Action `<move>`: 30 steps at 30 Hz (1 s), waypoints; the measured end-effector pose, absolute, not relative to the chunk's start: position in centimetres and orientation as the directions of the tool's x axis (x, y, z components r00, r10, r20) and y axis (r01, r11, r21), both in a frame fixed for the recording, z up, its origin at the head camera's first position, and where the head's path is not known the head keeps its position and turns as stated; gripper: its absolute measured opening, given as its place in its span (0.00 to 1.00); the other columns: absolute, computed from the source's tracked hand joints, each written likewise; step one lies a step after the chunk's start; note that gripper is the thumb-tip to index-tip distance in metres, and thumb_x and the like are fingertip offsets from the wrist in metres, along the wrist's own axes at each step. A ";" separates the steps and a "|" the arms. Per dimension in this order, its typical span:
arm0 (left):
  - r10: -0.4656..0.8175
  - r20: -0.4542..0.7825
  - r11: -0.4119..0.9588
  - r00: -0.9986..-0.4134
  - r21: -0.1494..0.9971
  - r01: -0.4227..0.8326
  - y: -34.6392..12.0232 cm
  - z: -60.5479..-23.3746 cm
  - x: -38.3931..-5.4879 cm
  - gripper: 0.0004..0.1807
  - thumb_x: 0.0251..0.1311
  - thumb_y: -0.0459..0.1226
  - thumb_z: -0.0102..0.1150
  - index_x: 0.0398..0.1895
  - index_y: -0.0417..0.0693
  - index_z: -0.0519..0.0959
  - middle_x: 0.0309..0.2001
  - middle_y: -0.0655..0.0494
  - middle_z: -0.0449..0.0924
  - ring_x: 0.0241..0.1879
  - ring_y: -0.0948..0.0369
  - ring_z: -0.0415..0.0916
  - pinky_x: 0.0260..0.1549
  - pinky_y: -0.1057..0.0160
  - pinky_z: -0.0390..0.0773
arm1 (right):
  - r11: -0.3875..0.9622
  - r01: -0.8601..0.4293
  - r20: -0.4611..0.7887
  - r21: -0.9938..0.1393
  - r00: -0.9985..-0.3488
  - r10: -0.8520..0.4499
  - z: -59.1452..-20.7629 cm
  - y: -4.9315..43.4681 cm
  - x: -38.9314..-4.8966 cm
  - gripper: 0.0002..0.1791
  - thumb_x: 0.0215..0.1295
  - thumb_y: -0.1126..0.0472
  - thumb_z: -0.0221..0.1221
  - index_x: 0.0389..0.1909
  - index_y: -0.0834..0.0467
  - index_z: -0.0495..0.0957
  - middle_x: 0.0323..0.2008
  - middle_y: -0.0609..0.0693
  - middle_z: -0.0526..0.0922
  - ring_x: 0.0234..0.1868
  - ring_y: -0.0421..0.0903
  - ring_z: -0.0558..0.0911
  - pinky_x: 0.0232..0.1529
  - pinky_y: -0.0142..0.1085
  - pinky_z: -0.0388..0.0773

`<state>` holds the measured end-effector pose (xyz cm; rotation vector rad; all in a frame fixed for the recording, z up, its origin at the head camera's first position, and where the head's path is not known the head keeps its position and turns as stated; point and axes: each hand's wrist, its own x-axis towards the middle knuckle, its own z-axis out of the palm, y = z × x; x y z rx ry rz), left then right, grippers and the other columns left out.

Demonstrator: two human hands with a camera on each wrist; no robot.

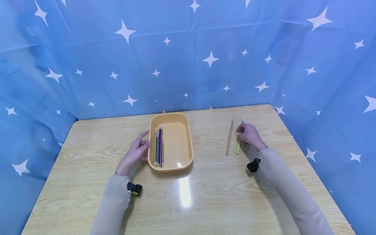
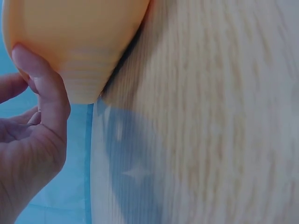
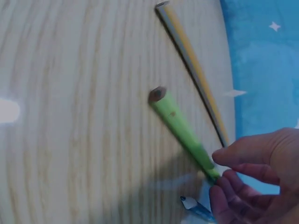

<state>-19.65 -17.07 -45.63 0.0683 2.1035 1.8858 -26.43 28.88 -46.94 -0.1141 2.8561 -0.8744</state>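
An orange-yellow tray (image 1: 178, 169) stands on the table, several pencils (image 1: 159, 147) lying lengthwise along its left side. My left hand (image 1: 137, 151) holds the tray's left rim; its thumb (image 2: 44, 77) presses the outer wall in the left wrist view. To the right, my right hand (image 1: 250, 134) pinches one end of a light green pencil (image 3: 180, 128) between thumb and fingers. Beside it lies a yellow-and-grey striped pencil (image 3: 194, 72), untouched. A blue pencil (image 3: 198, 207) shows its pointed tip near the fingers, the rest hidden by the hand.
The wood-grain table (image 1: 205, 195) ends at the back against a blue curtain (image 1: 188, 75) with white stars. Bright light reflects off the table below the tray. A small black camera (image 1: 135, 188) is strapped to the left wrist, another camera (image 1: 254, 165) to the right.
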 end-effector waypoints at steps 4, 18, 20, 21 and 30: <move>0.239 -0.201 0.106 -0.950 0.978 -0.180 -17.3 -46.6 -20.2 0.31 0.64 0.32 0.42 0.69 0.51 0.47 0.39 0.42 0.64 0.34 0.55 0.67 0.22 0.54 0.77 | 0.808 -0.047 -0.100 -0.587 -0.987 -0.129 -46.3 28.3 -26.3 0.12 0.57 0.68 0.54 0.42 0.68 0.72 0.39 0.62 0.73 0.40 0.56 0.72 0.34 0.44 0.72; 0.223 -0.167 0.099 -0.961 0.984 -0.148 -17.4 -47.9 -20.5 0.31 0.63 0.32 0.43 0.68 0.53 0.48 0.37 0.45 0.66 0.32 0.55 0.69 0.20 0.53 0.77 | 0.690 -0.142 -0.048 -0.709 -0.967 -0.248 -43.6 20.1 -27.1 0.14 0.57 0.66 0.56 0.43 0.67 0.73 0.41 0.60 0.75 0.42 0.54 0.74 0.41 0.43 0.73; 0.223 -0.172 0.098 -0.959 0.983 -0.153 -17.4 -47.9 -20.5 0.31 0.63 0.32 0.43 0.68 0.53 0.48 0.37 0.45 0.66 0.32 0.56 0.69 0.20 0.54 0.77 | 0.690 -0.156 -0.041 -0.707 -0.965 -0.261 -43.2 18.5 -27.4 0.13 0.56 0.67 0.57 0.42 0.66 0.73 0.41 0.59 0.76 0.41 0.53 0.75 0.41 0.42 0.74; 0.226 -0.175 0.096 -0.958 0.983 -0.157 -17.4 -47.9 -20.5 0.31 0.63 0.32 0.43 0.68 0.54 0.48 0.37 0.45 0.66 0.32 0.56 0.69 0.20 0.55 0.77 | 0.689 -0.158 -0.039 -0.708 -0.964 -0.262 -43.0 17.7 -27.4 0.12 0.56 0.67 0.57 0.42 0.65 0.74 0.40 0.59 0.76 0.41 0.52 0.75 0.40 0.41 0.74; 0.269 -0.194 0.085 -0.943 0.980 -0.178 -16.9 -45.6 -20.1 0.32 0.63 0.28 0.41 0.68 0.48 0.44 0.36 0.39 0.64 0.27 0.56 0.70 0.21 0.50 0.76 | 0.617 -0.239 0.032 -0.750 -0.944 -0.328 -41.2 12.2 -28.1 0.10 0.54 0.66 0.58 0.38 0.64 0.76 0.37 0.56 0.78 0.37 0.50 0.76 0.36 0.37 0.75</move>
